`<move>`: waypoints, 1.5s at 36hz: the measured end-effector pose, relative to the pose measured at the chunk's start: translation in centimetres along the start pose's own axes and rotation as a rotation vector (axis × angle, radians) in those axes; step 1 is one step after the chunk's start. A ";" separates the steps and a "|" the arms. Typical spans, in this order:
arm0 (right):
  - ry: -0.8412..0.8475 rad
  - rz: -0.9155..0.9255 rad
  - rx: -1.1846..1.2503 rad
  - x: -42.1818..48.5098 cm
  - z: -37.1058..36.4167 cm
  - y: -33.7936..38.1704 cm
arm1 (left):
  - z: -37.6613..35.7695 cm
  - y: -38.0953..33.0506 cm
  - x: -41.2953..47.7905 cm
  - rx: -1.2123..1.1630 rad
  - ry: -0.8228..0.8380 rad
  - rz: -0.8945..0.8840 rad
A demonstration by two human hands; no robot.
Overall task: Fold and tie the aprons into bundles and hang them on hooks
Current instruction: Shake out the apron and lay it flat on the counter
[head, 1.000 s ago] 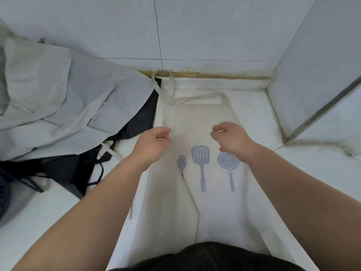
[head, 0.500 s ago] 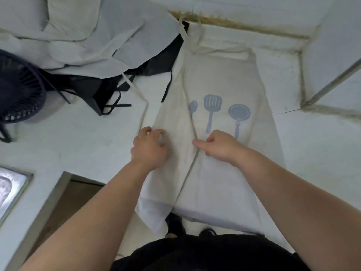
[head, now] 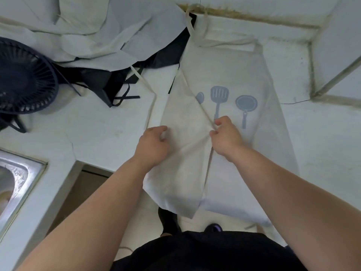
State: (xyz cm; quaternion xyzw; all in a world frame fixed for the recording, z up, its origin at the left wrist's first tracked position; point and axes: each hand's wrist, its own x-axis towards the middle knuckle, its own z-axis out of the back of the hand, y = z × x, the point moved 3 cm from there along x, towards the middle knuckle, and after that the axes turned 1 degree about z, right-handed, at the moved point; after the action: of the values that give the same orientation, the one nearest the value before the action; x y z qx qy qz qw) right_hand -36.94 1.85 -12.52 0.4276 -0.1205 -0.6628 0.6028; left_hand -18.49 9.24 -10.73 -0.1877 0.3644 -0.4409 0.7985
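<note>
On white counter (head: 97, 133) beside sink (head: 36, 174), left hand (head: 153, 146), right hand (head: 227, 136), both pinching folded apron (head: 234, 75).

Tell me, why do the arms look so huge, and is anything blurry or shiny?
Head view: the wide-angle lens stretches things near the frame edges, so the forearms balloon; light is soft and even; the fan looks slightly smeared; only the sink shows dull sheen.

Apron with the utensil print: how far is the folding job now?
Done: the apron has its left side folded over the spoon print. In hand: left hand and right hand grip that flap. Left: the right side, tying, hanging, and the pile.
</note>
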 end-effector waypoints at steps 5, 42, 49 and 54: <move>-0.134 -0.078 -0.038 1.0 1.3 -0.6 | 0.5 0.6 0.9 -0.078 0.062 0.058; 0.117 0.080 -0.008 -9.4 -1.0 -2.0 | -0.6 2.6 -6.5 -0.684 0.166 0.202; -0.085 0.005 0.028 -12.2 -2.8 -2.8 | 0.1 4.5 -7.7 -0.848 0.360 0.204; -0.106 0.013 0.063 -14.0 -3.9 -2.6 | -0.5 7.0 -8.3 -0.732 0.455 0.198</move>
State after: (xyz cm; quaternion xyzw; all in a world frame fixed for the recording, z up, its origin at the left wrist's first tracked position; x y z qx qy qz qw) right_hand -37.27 16.53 -10.73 0.4097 -0.1759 -0.6765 0.5862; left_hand -17.76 19.99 -11.93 -0.3207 0.6792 -0.2341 0.6173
